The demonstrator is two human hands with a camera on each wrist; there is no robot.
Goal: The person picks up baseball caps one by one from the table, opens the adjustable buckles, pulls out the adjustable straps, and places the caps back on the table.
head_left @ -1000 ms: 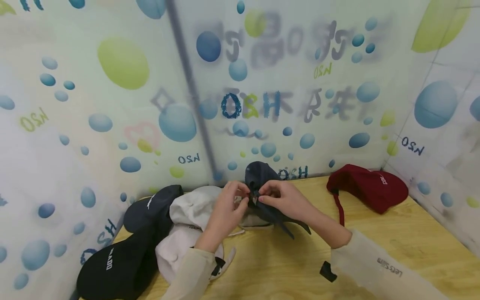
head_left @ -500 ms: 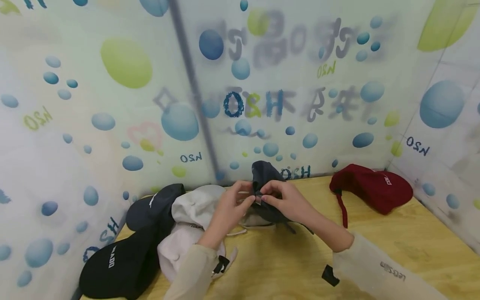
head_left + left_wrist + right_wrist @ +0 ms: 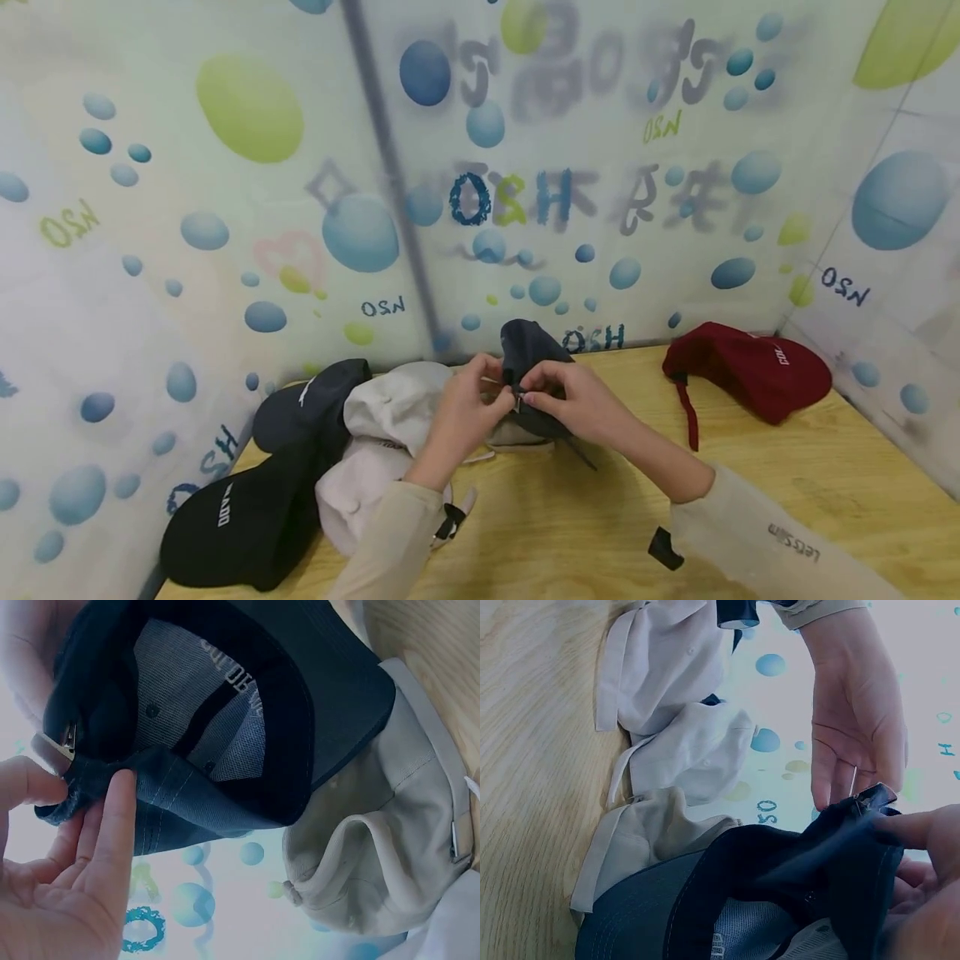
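Both hands hold a navy baseball cap [image 3: 528, 346] above the table, its open inside showing in the left wrist view. With thumb and fingers my left hand [image 3: 82, 877] pinches the back strap beside a metal buckle [image 3: 60, 746]. My right hand [image 3: 577, 396] grips the cap's back edge on the buckle's other side, fingertips close to those of my left hand [image 3: 468, 408]. In the right wrist view the buckle [image 3: 875, 796] lies between the two hands, and the cap's brim [image 3: 630, 915] points toward the lower left.
A beige cap [image 3: 375, 817] lies behind the navy one. To the left are two pale caps [image 3: 397, 408] [image 3: 356, 492], another navy cap [image 3: 311, 408] and a black cap [image 3: 232, 525]. A red cap [image 3: 750, 371] rests at the back right of the wooden table [image 3: 570, 533], against the patterned wall.
Both hands keep their pinch at the buckle, fingertips shifting slightly. The navy cap has turned a little, and its dark lower edge near the right wrist has gone out of sight.
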